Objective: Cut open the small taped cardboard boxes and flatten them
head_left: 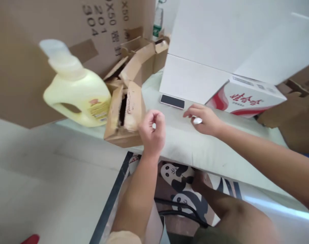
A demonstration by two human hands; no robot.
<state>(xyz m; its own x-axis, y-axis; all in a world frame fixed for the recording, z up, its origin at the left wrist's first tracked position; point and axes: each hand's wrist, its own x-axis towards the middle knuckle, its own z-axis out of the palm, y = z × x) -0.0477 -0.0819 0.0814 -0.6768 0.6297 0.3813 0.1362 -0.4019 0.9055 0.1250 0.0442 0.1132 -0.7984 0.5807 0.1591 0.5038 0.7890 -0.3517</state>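
Above the pale green tabletop (180,140), two hands: the left hand (153,130) curled inward, whether gripping anything I can't tell; the right hand (205,118), fingers bent, pinching one small white rounded object (198,120), long axis roughly left to right. Just beyond, one flat dark-screened phone (172,101); then one red-and-white printed carton (248,98), smooth white panels (220,37) behind.

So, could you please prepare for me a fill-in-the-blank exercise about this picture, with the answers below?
1. The person's right hand holds a small ____ object.
2. The person's ____ hand is close beside the brown cardboard box with a dark slit in its top.
3. The large characters on the white cardboard carton are ____ in colour.
4. The black-and-white animals printed below the pale greenish table are ____.

Answers: white; left; red; pandas.
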